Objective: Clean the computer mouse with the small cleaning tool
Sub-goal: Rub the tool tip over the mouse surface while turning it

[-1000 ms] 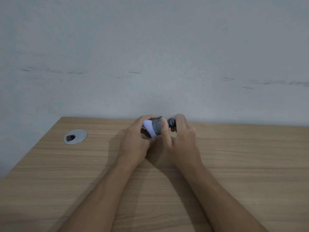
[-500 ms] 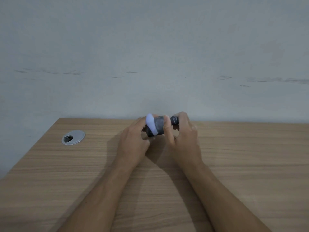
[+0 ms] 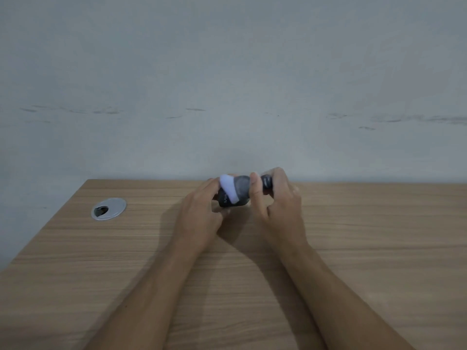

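My left hand grips a black computer mouse just above the wooden table, near its far edge. Only the mouse's lower dark side shows, below the tool. My right hand pinches the small cleaning tool, which has a grey body, a dark handle end and a white pad. The white pad lies against the top of the mouse. Fingers of both hands hide much of the two objects.
The wooden table ends at a plain grey wall right behind the hands. A round silver cable grommet sits in the tabletop at the far left. The table's left edge slants toward me.
The white pad has slid slightly up and to the right over the mouse. More of the black mouse shows beneath it. Both hands stay in the same spot.
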### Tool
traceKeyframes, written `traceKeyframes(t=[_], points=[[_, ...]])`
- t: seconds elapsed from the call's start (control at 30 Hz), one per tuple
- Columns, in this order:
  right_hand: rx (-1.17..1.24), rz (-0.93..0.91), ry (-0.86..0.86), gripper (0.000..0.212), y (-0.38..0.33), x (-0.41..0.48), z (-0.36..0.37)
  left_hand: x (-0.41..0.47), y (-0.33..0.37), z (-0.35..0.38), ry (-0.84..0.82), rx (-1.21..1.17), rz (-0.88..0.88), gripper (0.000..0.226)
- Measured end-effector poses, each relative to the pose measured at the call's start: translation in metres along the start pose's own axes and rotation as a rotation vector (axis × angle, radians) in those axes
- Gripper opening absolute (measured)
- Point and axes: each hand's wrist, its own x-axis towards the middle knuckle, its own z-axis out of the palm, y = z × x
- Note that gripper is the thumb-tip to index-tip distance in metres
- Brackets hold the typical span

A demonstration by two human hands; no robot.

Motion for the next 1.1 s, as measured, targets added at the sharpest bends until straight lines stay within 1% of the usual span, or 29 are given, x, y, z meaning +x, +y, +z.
traceKeyframes(t=[0.07,0.2,0.3,0.37,0.47,0.57,0.63,0.77,0.9,1.0,1.03,1.1], points=[[-0.018,0.0,-0.021,0.034,-0.003,-0.003,0.005,-0.001,0.001,0.0,0.005,-0.005,-0.008,0.055],[-0.066,0.143,0.045,0.036,0.006,0.001,0.004,0.001,-0.001,-0.004,0.005,0.034,0.055,0.068],[-0.105,0.256,0.059,0.037,0.019,0.004,-0.002,0.001,0.0,-0.004,-0.012,0.042,0.119,0.067],[-0.087,0.308,0.082,0.04,0.021,0.006,-0.006,0.001,0.002,-0.002,-0.019,0.058,0.124,0.071],[-0.033,0.281,0.138,0.04,0.012,0.008,-0.008,0.001,0.002,-0.001,-0.041,0.096,0.117,0.074],[0.009,0.2,0.109,0.039,-0.003,0.003,-0.003,0.001,0.004,-0.001,-0.061,0.104,0.096,0.076],[0.024,0.192,0.083,0.041,-0.006,-0.001,0.003,0.001,0.003,0.0,-0.047,0.118,0.115,0.073],[-0.039,0.276,0.095,0.044,0.004,0.0,0.007,0.002,-0.003,0.0,-0.054,0.169,0.133,0.065],[-0.127,0.356,0.098,0.044,0.017,0.005,0.001,0.001,-0.002,0.002,-0.059,0.216,0.159,0.07],[-0.159,0.446,0.082,0.046,0.023,0.007,-0.004,0.002,-0.002,0.002,-0.052,0.131,0.137,0.075],[-0.141,0.449,0.085,0.045,0.024,0.008,-0.006,0.002,-0.002,0.002,-0.035,0.092,0.13,0.075],[-0.053,0.393,0.094,0.043,0.021,0.007,-0.006,0.002,-0.001,0.002,-0.014,0.043,0.102,0.072]])
